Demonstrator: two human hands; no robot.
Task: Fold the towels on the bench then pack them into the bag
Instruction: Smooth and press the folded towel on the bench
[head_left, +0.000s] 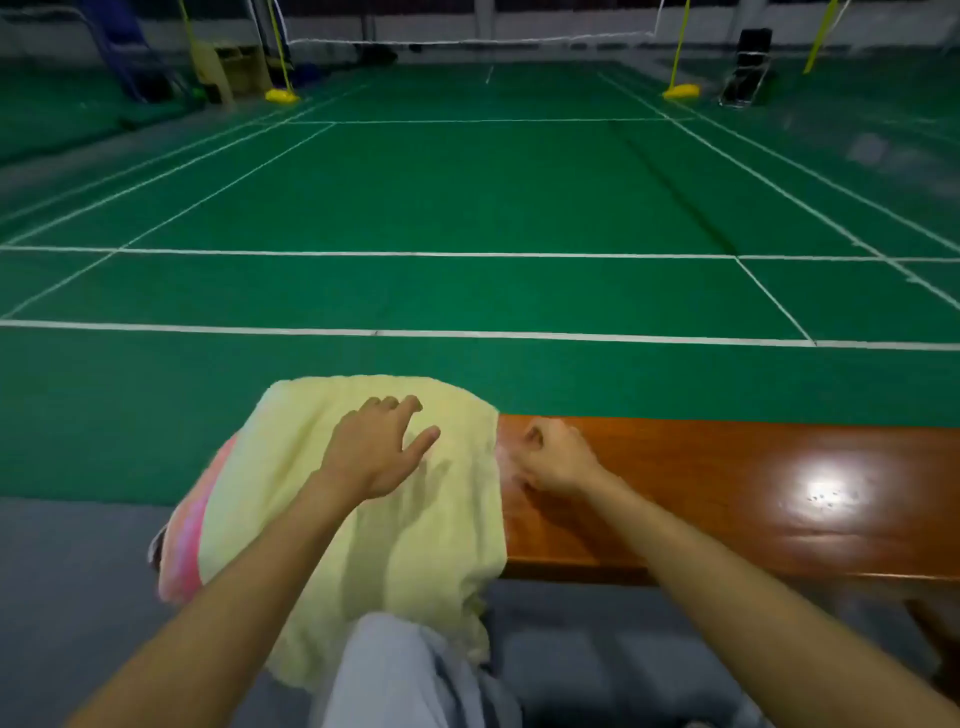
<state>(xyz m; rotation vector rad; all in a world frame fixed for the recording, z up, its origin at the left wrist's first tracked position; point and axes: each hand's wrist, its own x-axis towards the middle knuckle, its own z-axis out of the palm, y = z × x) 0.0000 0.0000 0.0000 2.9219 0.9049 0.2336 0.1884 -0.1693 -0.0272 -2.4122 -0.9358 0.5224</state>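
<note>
Pale yellow terry towel (431, 525) over brown wooden bench (727, 499).
Left hand (371, 452) splayed on it; right hand (553, 457) curled at 3 o'clock, grip unclear.

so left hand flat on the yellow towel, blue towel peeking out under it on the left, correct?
One thing is off: under the yellow towel lies a pink towel, not a blue one. The head view shows its edge at the left. The left hand does lie flat on the yellow towel.

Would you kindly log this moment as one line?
left hand: flat on yellow towel | right hand: curled over bench by towel edge, grip unclear
</note>
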